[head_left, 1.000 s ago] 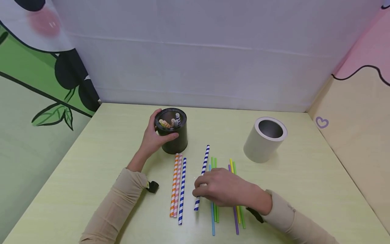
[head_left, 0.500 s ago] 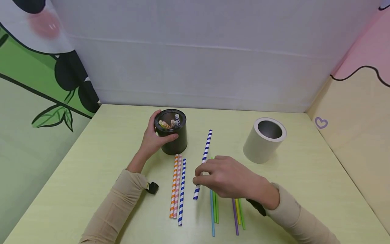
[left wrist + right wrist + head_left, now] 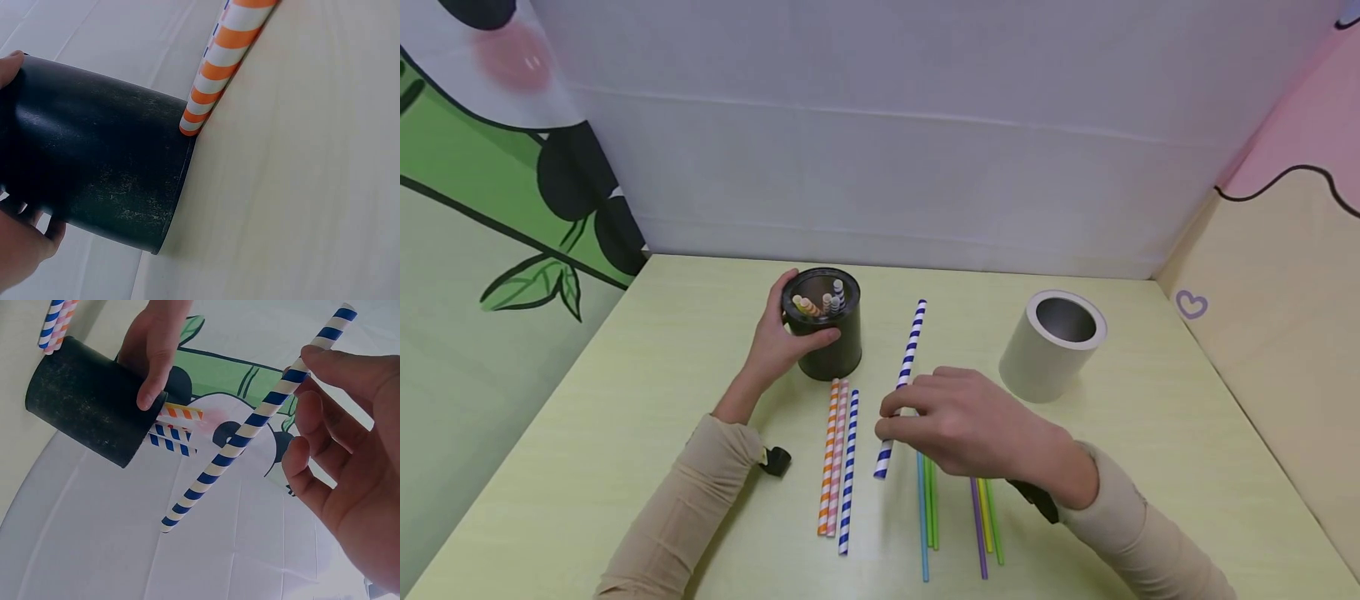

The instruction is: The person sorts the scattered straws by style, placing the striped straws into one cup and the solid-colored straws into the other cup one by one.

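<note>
My left hand (image 3: 786, 342) grips a black cup (image 3: 831, 354) near its rim, thumb across the front. Several striped paper straws (image 3: 172, 437) stand inside the cup, their ends poking out in the right wrist view. My right hand (image 3: 958, 421) pinches a blue-and-white striped straw (image 3: 912, 342) between thumb and index finger, held above the table and tilted, to the right of the cup. In front of the cup lie an orange-striped straw (image 3: 828, 467), a pink-striped straw (image 3: 838, 467) and another blue-striped straw (image 3: 848, 483), side by side.
Below my right hand lie thin plain straws: a light blue one (image 3: 923, 533), green ones (image 3: 934, 517), a purple one (image 3: 980, 542) and a yellow one (image 3: 986, 521). A white cup (image 3: 1041, 362) stands at the right on the table (image 3: 1150, 467). A pale wall (image 3: 887, 183) rises behind.
My right hand has lifted the blue-striped straw off the table and carried it up and away from the front edge. My left hand and the black cup have stayed in place.
</note>
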A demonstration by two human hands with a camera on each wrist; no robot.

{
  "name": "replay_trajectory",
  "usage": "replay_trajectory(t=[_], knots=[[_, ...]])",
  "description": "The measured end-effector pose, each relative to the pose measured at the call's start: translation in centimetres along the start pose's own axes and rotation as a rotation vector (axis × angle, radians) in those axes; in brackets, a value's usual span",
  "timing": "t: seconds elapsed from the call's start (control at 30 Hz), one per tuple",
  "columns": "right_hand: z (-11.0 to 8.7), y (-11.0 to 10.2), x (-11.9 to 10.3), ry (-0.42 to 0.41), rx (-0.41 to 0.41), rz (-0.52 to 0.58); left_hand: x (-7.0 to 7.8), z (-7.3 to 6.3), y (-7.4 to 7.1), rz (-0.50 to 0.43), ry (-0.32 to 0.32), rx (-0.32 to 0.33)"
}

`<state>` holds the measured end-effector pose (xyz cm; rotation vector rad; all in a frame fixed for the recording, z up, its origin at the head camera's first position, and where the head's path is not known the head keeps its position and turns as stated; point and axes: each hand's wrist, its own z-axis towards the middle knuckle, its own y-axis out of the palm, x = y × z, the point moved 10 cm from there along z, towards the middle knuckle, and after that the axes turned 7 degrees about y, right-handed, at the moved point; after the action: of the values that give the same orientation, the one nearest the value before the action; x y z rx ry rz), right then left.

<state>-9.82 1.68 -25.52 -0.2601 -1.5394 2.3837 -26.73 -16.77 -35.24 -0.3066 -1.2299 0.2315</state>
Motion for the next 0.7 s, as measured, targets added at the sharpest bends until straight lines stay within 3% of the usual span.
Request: replay_trajectory(t=[0.07, 0.17, 0.33, 0.5, 0.7], knots=[[0.1, -0.5, 0.0, -0.002, 0.028, 0.007, 0.0, 0.0, -0.1, -0.001, 0.003, 0.001], [0.4, -1.4, 0.1, -0.015, 0.086, 0.025, -1.3, 0.3, -0.1, -0.004, 0.006, 0.004], [0.6, -3.8, 0.9, -0.054, 0.253, 0.092, -3.4, 0.8, -0.3, -0.004, 0.013, 0.015], [0.7, -6.1, 2.2, -0.044, 0.374, 0.201, -3.6, 0.8, -0.3, -0.004, 0.032, 0.026], [0.6, -8.0, 3.0, -0.061, 0.522, 0.255, -3.4, 0.9, -0.3, -0.008, 0.05, 0.03]])
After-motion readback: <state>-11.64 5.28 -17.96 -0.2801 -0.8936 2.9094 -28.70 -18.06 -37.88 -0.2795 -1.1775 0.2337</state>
